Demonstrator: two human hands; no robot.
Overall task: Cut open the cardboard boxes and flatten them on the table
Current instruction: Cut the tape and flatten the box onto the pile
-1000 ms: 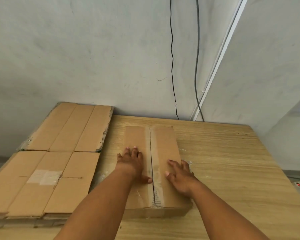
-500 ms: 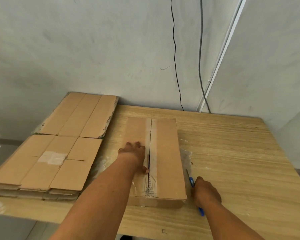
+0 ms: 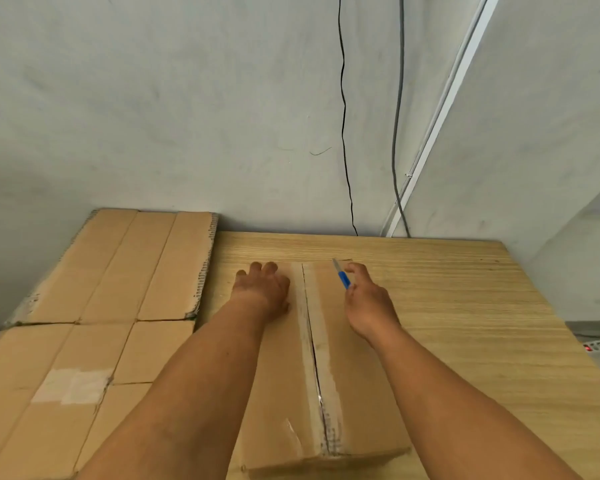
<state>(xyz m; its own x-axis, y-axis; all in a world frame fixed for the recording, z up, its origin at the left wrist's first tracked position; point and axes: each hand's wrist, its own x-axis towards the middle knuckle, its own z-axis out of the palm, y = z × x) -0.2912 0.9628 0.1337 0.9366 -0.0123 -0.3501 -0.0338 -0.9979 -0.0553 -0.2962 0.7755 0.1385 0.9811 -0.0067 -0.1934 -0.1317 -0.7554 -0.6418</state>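
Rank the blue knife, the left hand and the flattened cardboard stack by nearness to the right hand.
1. blue knife: held in the right hand.
2. left hand: just left, across the box seam.
3. flattened cardboard stack: farthest, at the far left.

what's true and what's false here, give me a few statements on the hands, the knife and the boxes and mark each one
1. The right hand holds a blue utility knife. True.
2. The left hand rests flat on top of the taped cardboard box. True.
3. The knife's blade points back toward the person. False: it points away, toward the wall, over the far end of the box.
4. The flattened cardboard stack lies to the right of the box. False: it lies to the left.
5. Two cables hang down the wall behind the wooden table. True.
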